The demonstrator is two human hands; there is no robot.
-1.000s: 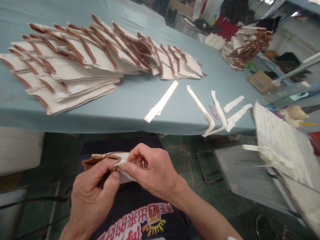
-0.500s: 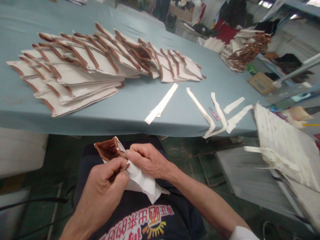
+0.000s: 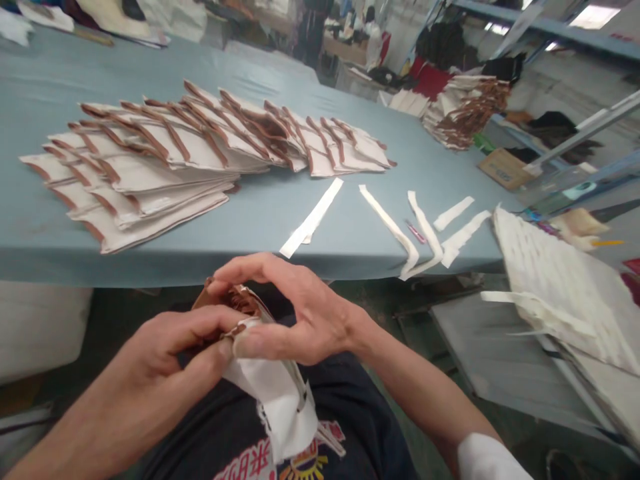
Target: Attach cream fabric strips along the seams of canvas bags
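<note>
A white-and-brown sewn fabric pouch (image 3: 273, 383) is held above my lap, with its brown gathered lining (image 3: 245, 303) showing at the opening. My left hand (image 3: 173, 357) pinches the near edge of that opening between thumb and fingers. Across the top arches my right hand (image 3: 300, 313): its thumb presses the white cloth and its fingertips reach the far brown corner. A loose white flap with a frayed edge hangs below both hands, over the dark printed apron (image 3: 250, 460).
Overlapping rows of similar white-and-brown pieces (image 3: 175, 160) lie on the blue-covered table (image 3: 260, 220). White strips (image 3: 313, 217) and a small pink tool (image 3: 415, 233) rest near its front edge. At right stands a board (image 3: 555, 293) bearing pale strips; another stack (image 3: 463, 110) sits farther back.
My right hand has opened wider, its fingers moving over to the pouch's far corner. The pouch has tilted and its white flap hangs lower. The view has shifted slightly.
</note>
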